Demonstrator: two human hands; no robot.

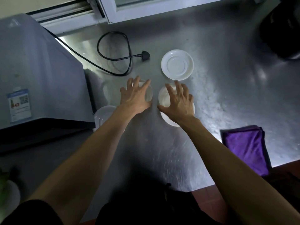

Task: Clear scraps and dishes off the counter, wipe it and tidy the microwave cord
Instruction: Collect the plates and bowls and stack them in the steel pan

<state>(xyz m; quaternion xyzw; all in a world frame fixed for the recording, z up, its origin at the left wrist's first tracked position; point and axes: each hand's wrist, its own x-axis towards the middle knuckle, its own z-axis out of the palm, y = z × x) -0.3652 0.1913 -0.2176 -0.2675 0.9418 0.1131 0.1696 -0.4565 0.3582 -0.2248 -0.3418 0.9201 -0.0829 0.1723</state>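
To the left of my left hand point(135, 96) I see the microwave point(39, 75), a big grey box with a label on its side, on the steel counter point(219, 98). Its black cord point(113, 52) loops loosely beyond my fingertips, the plug lying unplugged just past them. A folded purple cloth point(246, 146) lies near the counter's edge, right of my right forearm. A dark object sits far right, too blurred for me to name. Four white dishes: an upturned saucer point(177, 64) just beyond my right hand point(177, 103); a bowl point(164, 98) under that hand, seemingly empty; a smaller bowl point(148, 94) under my left hand; a plate point(103, 116) beside my left wrist. Both hands hover, fingers spread and relaxed, gripping nothing.
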